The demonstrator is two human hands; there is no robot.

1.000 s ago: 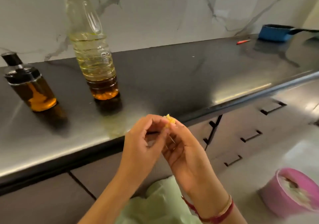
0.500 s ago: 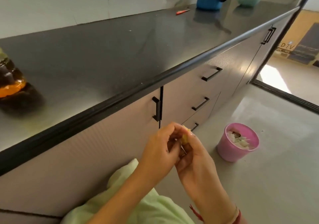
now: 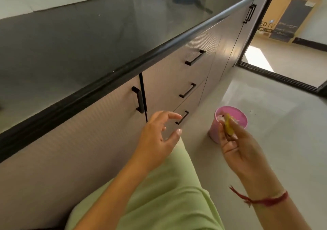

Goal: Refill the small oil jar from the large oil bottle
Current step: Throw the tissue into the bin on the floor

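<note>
Left hand (image 3: pixel 155 137), 6 o'clock of centre: released, fingers spread, holds nothing, in front of the grey cabinet drawers (image 3: pixel 177 81). Right hand (image 3: pixel 237 146), 4 o'clock: fingertips pinch a small yellow scrap (image 3: pixel 228 126) above the round pink plastic bucket (image 3: pixel 235 109) on the floor. Red thread bracelet (image 3: pixel 265 200) on the right wrist. Glossy black countertop (image 3: pixel 88 43) spans 9 to 12 o'clock. Oil jar and oil bottle: position cannot be told from this view.

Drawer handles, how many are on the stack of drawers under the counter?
3, one below another: the top handle, the middle handle, and the bottom handle, just past the fingertips of the left hand. None in this stack looks hidden.
</note>
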